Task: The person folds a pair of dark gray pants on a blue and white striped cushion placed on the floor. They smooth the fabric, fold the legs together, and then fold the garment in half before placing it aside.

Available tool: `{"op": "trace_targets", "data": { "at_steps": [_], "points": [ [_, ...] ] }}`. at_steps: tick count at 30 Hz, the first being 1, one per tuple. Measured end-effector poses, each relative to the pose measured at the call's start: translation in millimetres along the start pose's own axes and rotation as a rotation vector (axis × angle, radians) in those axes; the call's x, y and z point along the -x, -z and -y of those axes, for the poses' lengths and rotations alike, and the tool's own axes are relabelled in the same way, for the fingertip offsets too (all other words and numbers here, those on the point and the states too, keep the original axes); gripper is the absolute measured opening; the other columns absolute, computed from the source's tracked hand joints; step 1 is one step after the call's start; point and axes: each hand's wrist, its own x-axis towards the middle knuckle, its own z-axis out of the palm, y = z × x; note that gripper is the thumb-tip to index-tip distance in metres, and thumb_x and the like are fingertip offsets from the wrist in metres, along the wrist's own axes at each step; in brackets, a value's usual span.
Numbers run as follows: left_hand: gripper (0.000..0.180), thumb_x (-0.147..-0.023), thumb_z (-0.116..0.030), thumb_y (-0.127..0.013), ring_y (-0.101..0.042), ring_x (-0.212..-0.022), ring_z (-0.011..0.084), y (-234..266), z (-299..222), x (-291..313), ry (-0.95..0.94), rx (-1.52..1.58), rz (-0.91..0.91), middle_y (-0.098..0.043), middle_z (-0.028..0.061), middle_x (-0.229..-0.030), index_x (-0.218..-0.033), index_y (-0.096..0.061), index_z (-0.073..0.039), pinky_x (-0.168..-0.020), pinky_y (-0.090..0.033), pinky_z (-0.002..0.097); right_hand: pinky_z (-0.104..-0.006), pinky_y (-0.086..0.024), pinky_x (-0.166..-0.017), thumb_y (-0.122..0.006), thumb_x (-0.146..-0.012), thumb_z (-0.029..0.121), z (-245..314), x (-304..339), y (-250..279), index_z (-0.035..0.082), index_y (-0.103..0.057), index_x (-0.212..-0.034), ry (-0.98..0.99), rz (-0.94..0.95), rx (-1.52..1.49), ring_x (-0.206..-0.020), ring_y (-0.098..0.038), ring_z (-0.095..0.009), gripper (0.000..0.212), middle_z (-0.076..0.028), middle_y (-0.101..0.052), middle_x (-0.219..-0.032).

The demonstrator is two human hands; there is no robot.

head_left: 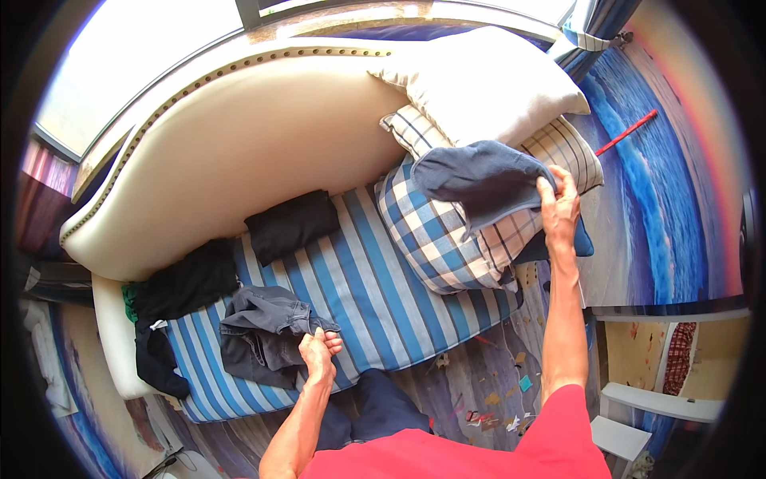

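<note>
My left hand (321, 354) is closed on the edge of a dark grey denim garment (262, 329), which lies crumpled on the blue striped seat (403, 307) of a sofa. Out to the right, my right hand (561, 209) pinches one end of a blue-grey cloth garment (483, 180). That garment is held up in front of the stacked pillows, its far end spread to the left. Its exact kind cannot be made out. Behind the denim sits a folded black garment (292, 226), and a loose black garment (191, 279) lies to its left.
A blue checked pillow (431, 231) and a white pillow (495, 84) are piled at the sofa's right end. The cream backrest (239, 136) curves along the back. Small scraps litter the floor (487, 391). A white shelf (662, 401) stands at lower right.
</note>
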Motion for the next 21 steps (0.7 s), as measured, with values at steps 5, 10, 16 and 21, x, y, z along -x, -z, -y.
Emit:
{"op": "trace_targets", "data": {
  "at_steps": [5, 10, 16, 21],
  "points": [
    [0.023, -0.099, -0.018, -0.050, -0.063, -0.057, 0.0198, 7, 7, -10, 0.015, -0.028, -0.015, -0.064, 0.0119, -0.076, -0.083, -0.050, -0.002, -0.047, -0.053, 0.0300, -0.0469, -0.041, -0.097, -0.072, -0.080, 0.027, -81, 10, -20, 0.000, -0.043, -0.134, 0.043, -0.117, 0.391, -0.113, -0.050, -0.043, 0.067, -0.029, -0.053, -0.119],
    [0.022, -0.099, -0.018, -0.050, -0.064, -0.058, 0.0200, 28, 0, -19, 0.022, -0.036, 0.023, -0.064, 0.0124, -0.076, -0.085, -0.051, -0.001, -0.049, -0.054, 0.0299, -0.0464, -0.041, -0.097, -0.075, -0.073, 0.027, -78, 24, -54, 0.006, -0.056, -0.123, 0.136, -0.205, 0.554, -0.111, -0.050, -0.038, 0.057, -0.020, -0.055, -0.117],
    [0.021, -0.099, -0.019, -0.050, -0.064, -0.059, 0.0202, 40, 6, -23, 0.073, -0.041, 0.017, -0.064, 0.0129, -0.078, -0.089, -0.051, -0.001, -0.049, -0.055, 0.0300, -0.0426, -0.046, -0.084, -0.069, -0.076, 0.023, -74, 4, -52, 0.008, -0.067, -0.097, 0.106, -0.197, 0.508, -0.095, -0.057, -0.034, 0.026, -0.014, -0.061, -0.098],
    [0.021, -0.099, -0.017, -0.049, -0.063, -0.056, 0.0190, 34, 3, -21, 0.047, -0.029, 0.042, -0.065, 0.0120, -0.076, -0.085, -0.050, -0.001, -0.048, -0.054, 0.0290, -0.0389, -0.050, -0.073, -0.066, -0.081, 0.019, -70, -36, -20, 0.004, -0.063, -0.098, -0.011, -0.317, 0.175, -0.077, -0.062, -0.028, 0.024, -0.014, -0.065, -0.084]
  ]
}}
